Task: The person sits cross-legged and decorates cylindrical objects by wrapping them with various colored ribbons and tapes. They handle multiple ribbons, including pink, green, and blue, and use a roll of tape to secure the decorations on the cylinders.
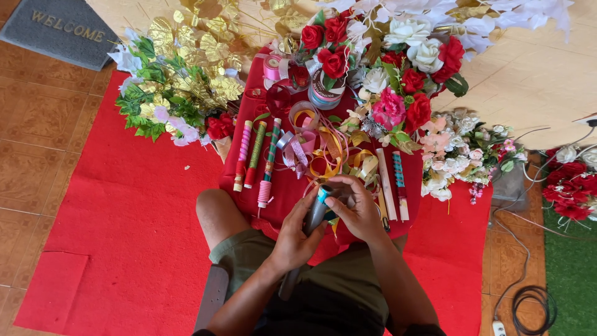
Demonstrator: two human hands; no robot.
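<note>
We see both hands together over the lap, at the near edge of a low worktop (pixel 249 118) w/ red cloth. Left hand (pixel 295 236) is wrapped round a grey stick (pixel 313 219), fingers closed on the shaft, which runs down twd the lap and tilts up-right. Right hand (pixel 356 208) is curled over the stick's top, fingertips pinching at the teal tape (pixel 323 193) wound on its upper end; we can't tell if a loose tape end is in the pinch. So the stick sits betw. both hands, just in front of the worktop edge, above the knees.

On the cloth, left of the hands: three wrapped sticks (pixel 256 155) side by side, approx. parallel, one pink-striped, one green, one dark green w/ pink end. Right of the hands: two more wrapped sticks (pixel 393 183), pale and teal-patterned, lying near each other. Beyond the hands is a tangle of ribbon loops (pixel 320 146), gold, pink, lilac. Further back, a pink tape roll (pixel 272 67) and a bunch of red & white fabric roses (pixel 398 62). Gold-leaf and green foliage (pixel 180 74) lies at the left, pale pink-white blossoms (pixel 457 155) at the right. A red mat (pixel 124 236) covers the floor under all; grey doormat (pixel 59 31) top left; cable coil (pixel 532 305) bottom right.
</note>
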